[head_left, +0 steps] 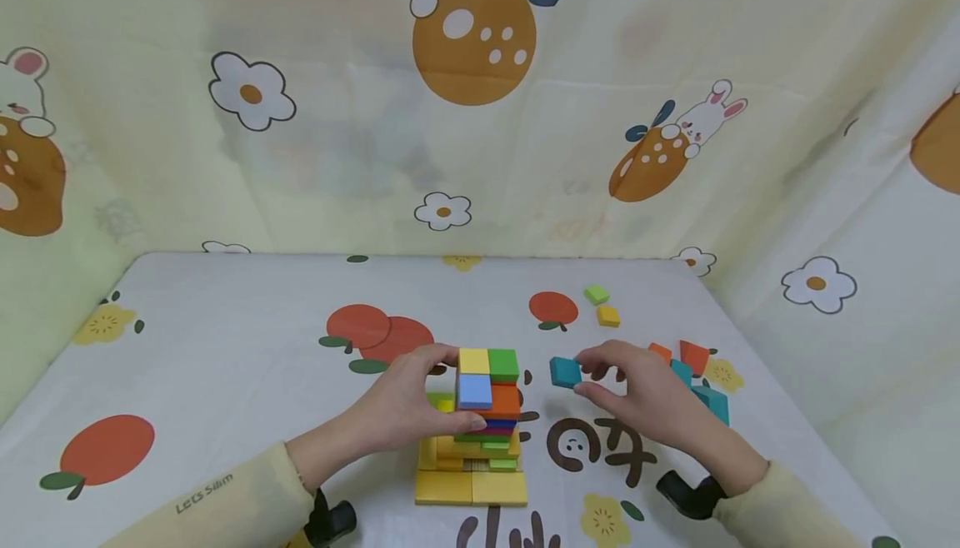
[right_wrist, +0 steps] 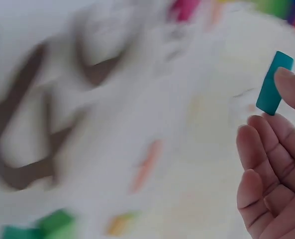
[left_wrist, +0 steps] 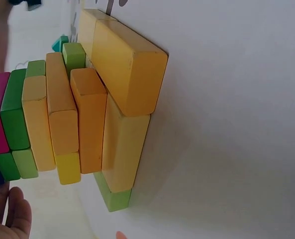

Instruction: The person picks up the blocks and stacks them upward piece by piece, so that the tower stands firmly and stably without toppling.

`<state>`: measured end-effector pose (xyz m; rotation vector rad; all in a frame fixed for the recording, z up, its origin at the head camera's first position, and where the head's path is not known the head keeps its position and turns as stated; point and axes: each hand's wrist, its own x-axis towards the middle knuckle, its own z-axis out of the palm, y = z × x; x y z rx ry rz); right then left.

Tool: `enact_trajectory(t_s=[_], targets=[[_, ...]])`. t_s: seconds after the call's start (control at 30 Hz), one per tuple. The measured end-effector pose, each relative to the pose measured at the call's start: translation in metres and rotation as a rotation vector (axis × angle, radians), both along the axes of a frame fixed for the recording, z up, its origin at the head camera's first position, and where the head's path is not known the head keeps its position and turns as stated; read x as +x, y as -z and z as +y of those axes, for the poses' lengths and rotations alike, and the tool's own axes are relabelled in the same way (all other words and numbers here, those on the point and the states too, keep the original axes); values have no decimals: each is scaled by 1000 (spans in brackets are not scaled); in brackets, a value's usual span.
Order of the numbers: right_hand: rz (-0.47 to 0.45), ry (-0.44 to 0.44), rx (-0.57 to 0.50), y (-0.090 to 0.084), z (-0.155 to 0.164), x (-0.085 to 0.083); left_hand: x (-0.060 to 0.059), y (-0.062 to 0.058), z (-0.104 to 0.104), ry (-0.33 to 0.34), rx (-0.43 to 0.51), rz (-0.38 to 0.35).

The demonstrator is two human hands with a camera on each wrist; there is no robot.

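Note:
A tower of coloured wooden blocks [head_left: 504, 402] stands at the front middle of the table, with wide yellow blocks [left_wrist: 132, 64] at its base. My left hand [head_left: 408, 398] grips its upper part from the left, thumb across the front beside a light blue block [head_left: 474, 391]. A yellow block [head_left: 474, 361] and a green block [head_left: 503, 363] sit side by side on top. To the right of the tower, my right hand [head_left: 648, 386] pinches a teal block [head_left: 565, 372] between thumb and fingers. That teal block [right_wrist: 271, 89] appears narrow-side on in the right wrist view.
Loose teal blocks [head_left: 712, 404] and orange blocks [head_left: 693, 358] lie beyond the right hand, partly hidden by it. A light green block [head_left: 597, 294] and a small yellow block [head_left: 608, 316] lie farther back. A printed curtain [head_left: 337, 156] hangs behind the table.

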<state>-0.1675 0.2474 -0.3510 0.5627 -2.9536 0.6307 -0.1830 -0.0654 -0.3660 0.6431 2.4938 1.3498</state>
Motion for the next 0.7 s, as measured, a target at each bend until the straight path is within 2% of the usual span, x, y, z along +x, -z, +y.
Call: enact_trajectory(t_s=[0.1, 0.17, 0.37, 0.7], targets=[[113, -86, -49, -19, -14, 12, 0, 0, 0, 1, -5, 5], [134, -137, -67, -26, -24, 19, 0, 0, 1, -2, -8, 7], [67, -180, -50, -33, -46, 30, -1, 0, 0, 5, 1, 10], [75, -201, -67, -29, -54, 29, -1, 0, 0, 12, 15, 6]])
